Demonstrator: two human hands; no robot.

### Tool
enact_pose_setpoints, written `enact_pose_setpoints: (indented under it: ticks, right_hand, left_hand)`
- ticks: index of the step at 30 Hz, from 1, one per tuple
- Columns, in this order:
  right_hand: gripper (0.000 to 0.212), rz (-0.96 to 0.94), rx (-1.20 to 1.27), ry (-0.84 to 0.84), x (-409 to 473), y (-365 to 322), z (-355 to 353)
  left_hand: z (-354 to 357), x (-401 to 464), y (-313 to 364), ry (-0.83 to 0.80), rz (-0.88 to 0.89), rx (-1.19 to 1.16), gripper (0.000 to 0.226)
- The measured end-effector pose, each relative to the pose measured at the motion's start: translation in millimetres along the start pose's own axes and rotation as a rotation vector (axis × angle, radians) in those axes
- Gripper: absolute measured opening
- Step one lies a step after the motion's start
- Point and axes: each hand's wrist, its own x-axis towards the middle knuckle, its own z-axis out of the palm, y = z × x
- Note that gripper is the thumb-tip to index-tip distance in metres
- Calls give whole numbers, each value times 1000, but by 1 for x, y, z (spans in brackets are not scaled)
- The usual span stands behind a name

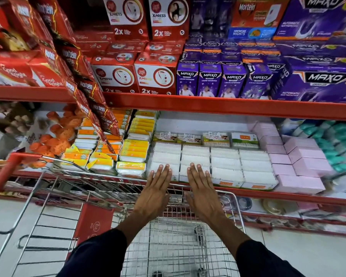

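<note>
Both my hands reach forward over a wire shopping cart (100, 182) toward a red store shelf (248, 191). My left hand (156, 190) and my right hand (202, 192) are flat with straight fingers, palms down. Their fingertips lie over the front row of white cotton-swab packs (226, 164) at the shelf's front edge. Whether the fingers touch the packs I cannot tell. Neither hand holds anything. The cart basket below my arms shows no goods in the part I see.
Yellow and orange packets (134, 148) lie left of the white packs, pink boxes (300, 168) to the right. The upper shelf carries red boxes (156, 74) and purple Maxo boxes (210, 80). Red Mortein sachet strips (88, 90) hang down at the left. The cart's red handle (6, 174) is at far left.
</note>
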Motion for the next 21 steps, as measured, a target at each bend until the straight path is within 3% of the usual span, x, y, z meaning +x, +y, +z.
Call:
enact_pose_setpoints:
  ticks: [8,13,21]
  right_hand:
    - [72,-11,-3,28,-18,31,-17]
    - [71,121,13,81,-53,88,-37]
    - [70,216,-26,23,-79,149,-40]
  left_hand:
    - [-9,7,40,-29,-2,14,74]
    - [-10,33,102,34,113,-6,67]
    - [1,65,166,-41,167,7,67]
